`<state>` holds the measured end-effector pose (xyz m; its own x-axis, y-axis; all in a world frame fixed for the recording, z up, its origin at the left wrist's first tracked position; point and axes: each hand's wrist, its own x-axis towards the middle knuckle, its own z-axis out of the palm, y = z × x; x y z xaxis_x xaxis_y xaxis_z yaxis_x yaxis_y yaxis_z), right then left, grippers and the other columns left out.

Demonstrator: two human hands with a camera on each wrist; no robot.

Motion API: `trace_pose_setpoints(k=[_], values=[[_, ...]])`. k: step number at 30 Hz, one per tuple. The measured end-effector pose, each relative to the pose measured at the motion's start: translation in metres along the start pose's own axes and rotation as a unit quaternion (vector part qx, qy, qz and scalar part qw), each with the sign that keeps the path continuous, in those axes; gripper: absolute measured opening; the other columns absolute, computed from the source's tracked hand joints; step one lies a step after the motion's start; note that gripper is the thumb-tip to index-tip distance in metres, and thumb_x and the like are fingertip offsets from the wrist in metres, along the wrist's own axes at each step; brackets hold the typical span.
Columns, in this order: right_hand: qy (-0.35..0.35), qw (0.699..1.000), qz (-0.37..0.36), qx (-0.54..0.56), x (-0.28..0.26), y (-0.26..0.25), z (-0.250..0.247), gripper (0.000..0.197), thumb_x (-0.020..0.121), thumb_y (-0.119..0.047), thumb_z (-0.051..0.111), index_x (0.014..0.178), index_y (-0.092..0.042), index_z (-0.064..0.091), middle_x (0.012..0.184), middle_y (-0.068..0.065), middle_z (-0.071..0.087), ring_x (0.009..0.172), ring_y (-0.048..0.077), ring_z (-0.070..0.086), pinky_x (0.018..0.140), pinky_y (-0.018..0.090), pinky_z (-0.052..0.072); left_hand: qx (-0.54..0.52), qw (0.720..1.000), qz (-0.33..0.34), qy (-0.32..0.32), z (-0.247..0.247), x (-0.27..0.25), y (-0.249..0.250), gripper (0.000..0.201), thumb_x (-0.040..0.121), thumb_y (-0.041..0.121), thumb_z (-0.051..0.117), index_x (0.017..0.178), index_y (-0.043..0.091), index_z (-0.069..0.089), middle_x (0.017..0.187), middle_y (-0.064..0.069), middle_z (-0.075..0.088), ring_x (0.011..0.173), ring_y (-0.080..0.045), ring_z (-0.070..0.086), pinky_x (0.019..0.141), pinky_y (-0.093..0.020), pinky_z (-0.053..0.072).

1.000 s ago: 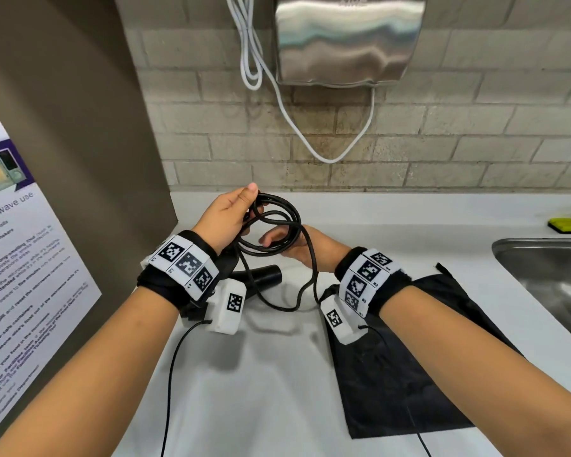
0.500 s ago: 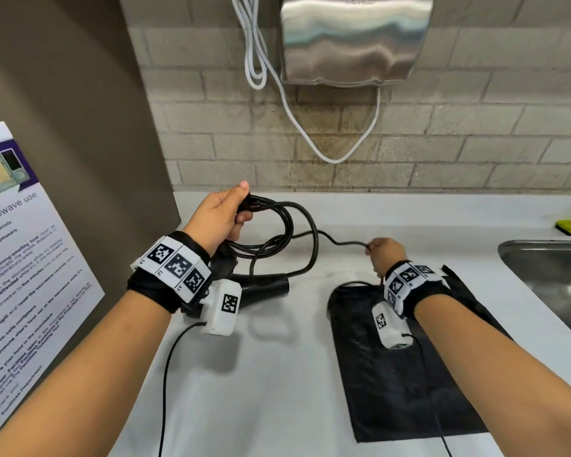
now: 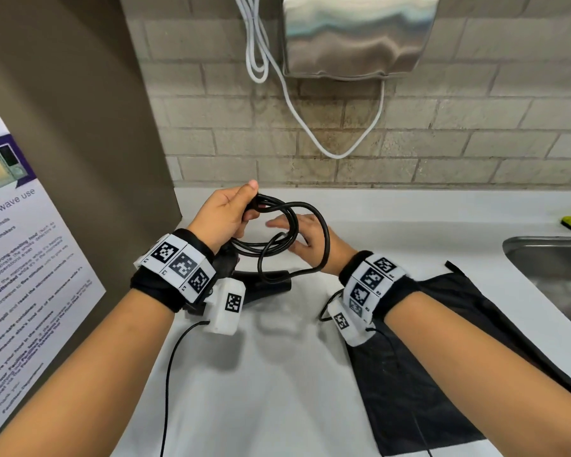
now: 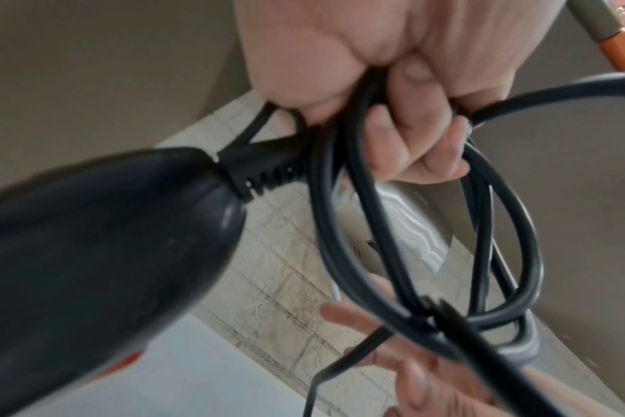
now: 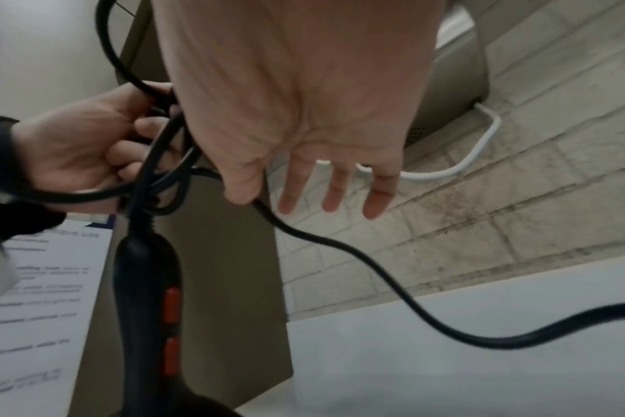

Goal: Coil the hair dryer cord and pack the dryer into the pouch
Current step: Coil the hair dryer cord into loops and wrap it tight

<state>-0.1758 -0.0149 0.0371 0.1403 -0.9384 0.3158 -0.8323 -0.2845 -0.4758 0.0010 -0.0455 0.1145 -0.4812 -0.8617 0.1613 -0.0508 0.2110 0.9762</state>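
White counter (image 3: 277, 374) below, you are mid-coil: left hand (image 3: 223, 217) grips the cord (image 3: 323, 239) loops, right hand (image 3: 310, 239) flat, fingers straight. Next, feed another loop.

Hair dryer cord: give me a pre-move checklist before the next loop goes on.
1. Coil held: left hand grips the gathered loops of the cord. Ok.
2. Right hand ready to feed: fingers straight, cord running past the thumb, not gripped. Not ok.
3. Slack left to wind: cord trails over the counter. Ok.
4. Plug end located: cannot tell.
5. Hair dryer hangs from the cord below the left hand. Ok.
6. Pouch flat on the counter, opening unclear: cannot tell.
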Motion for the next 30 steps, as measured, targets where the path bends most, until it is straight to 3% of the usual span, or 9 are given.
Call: trace_pose_setpoints(k=[5, 8, 10, 13, 17, 19, 23, 27, 30], values=[[0.071, 0.997, 0.002, 0.04, 0.004, -0.017, 0.005, 0.027, 0.085, -0.017, 0.045, 0.098, -0.011, 0.069, 0.099, 0.005, 0.069, 0.094, 0.029, 0.06, 0.088, 0.035, 0.045, 0.014, 1.0, 0.012, 0.001, 0.0, -0.003, 0.0, 0.039, 0.098, 0.029, 0.038, 0.067, 0.011, 0.052, 0.037, 0.011, 0.04, 0.034, -0.002, 0.026, 0.038, -0.014, 0.021], [0.136, 0.98, 0.092, 0.108, 0.004, -0.014, -0.009, 0.02, 0.089, -0.001, 0.048, 0.096, 0.001, 0.067, 0.084, 0.009, 0.063, 0.08, 0.021, 0.056, 0.069, 0.011, 0.041, 0.021, 1.0, 0.021, 0.0, -0.002, -0.004, -0.002, 0.039, 0.098, 0.025, 0.039, 0.063, 0.012, 0.052, 0.04, 0.009, 0.041, 0.034, -0.002, 0.028, 0.038, -0.014, 0.022], [0.176, 0.956, 0.187, 0.144, 0.004, -0.002, -0.021, 0.019, 0.092, -0.003, 0.046, 0.092, 0.0, 0.065, 0.08, 0.008, 0.057, 0.074, 0.019, 0.05, 0.057, 0.011, 0.036, 0.025, 0.999, 0.03, -0.001, -0.005, -0.003, -0.003, 0.038, 0.098, 0.022, 0.04, 0.064, 0.011, 0.052, 0.051, 0.0, 0.043, 0.035, -0.002, 0.029, 0.037, -0.014, 0.023], [0.234, 0.901, 0.313, 0.188, 0.0, 0.034, -0.035, 0.02, 0.092, -0.007, 0.046, 0.076, -0.008, 0.059, 0.08, 0.011, 0.055, 0.072, 0.022, 0.05, 0.065, 0.024, 0.041, 0.029, 0.999, 0.036, 0.006, -0.01, -0.002, -0.003, 0.035, 0.098, 0.02, 0.041, 0.067, 0.01, 0.052, 0.061, -0.006, 0.041, 0.035, -0.002, 0.031, 0.036, -0.012, 0.025], [0.238, 0.865, 0.384, 0.22, -0.022, 0.062, -0.043, 0.029, 0.09, -0.003, 0.046, 0.064, -0.012, 0.055, 0.078, 0.016, 0.051, 0.055, 0.024, 0.046, 0.05, 0.026, 0.041, 0.02, 0.999, 0.036, 0.019, -0.01, -0.002, -0.002, 0.032, 0.097, 0.019, 0.042, 0.068, 0.01, 0.053, 0.061, -0.006, 0.041, 0.034, -0.002, 0.032, 0.035, -0.012, 0.025], [0.194, 0.897, 0.372, 0.14, -0.029, 0.059, -0.044, 0.018, 0.088, -0.002, 0.047, 0.083, -0.011, 0.062, 0.087, 0.014, 0.056, 0.068, 0.025, 0.051, 0.06, 0.025, 0.042, 0.024, 0.999, 0.041, 0.003, -0.004, -0.004, -0.001, 0.032, 0.097, 0.017, 0.042, 0.067, 0.01, 0.051, 0.058, -0.005, 0.043, 0.034, -0.001, 0.033, 0.035, -0.01, 0.025], [0.077, 0.975, 0.207, 0.002, -0.026, 0.028, -0.043, 0.059, 0.08, -0.005, 0.053, 0.134, -0.026, 0.042, 0.129, 0.005, 0.053, 0.115, 0.025, 0.05, 0.098, 0.034, 0.042, 0.034, 0.998, 0.058, -0.007, 0.007, -0.008, 0.006, 0.033, 0.097, 0.008, 0.039, 0.065, 0.011, 0.048, 0.034, 0.012, 0.044, 0.031, 0.001, 0.039, 0.04, -0.002, 0.031], [-0.014, 1.0, -0.001, -0.003, -0.009, -0.005, -0.025, 0.052, 0.088, -0.004, 0.051, 0.136, -0.023, 0.043, 0.137, 0.004, 0.049, 0.128, 0.023, 0.04, 0.11, 0.038, 0.03, 0.031, 0.998, 0.058, -0.01, 0.009, -0.008, 0.007, 0.033, 0.097, 0.006, 0.039, 0.066, 0.012, 0.047, 0.032, 0.011, 0.043, 0.03, 0.002, 0.04, 0.04, -0.001, 0.032], [-0.043, 0.986, -0.007, 0.159, -0.003, -0.019, -0.014, 0.039, 0.088, 0.004, 0.05, 0.125, -0.008, 0.053, 0.127, 0.012, 0.056, 0.118, 0.02, 0.049, 0.108, 0.034, 0.035, 0.029, 0.998, 0.054, -0.011, 0.009, -0.008, 0.006, 0.033, 0.097, 0.008, 0.04, 0.065, 0.011, 0.048, 0.032, 0.009, 0.044, 0.029, 0.0, 0.038, 0.039, -0.002, 0.031]])
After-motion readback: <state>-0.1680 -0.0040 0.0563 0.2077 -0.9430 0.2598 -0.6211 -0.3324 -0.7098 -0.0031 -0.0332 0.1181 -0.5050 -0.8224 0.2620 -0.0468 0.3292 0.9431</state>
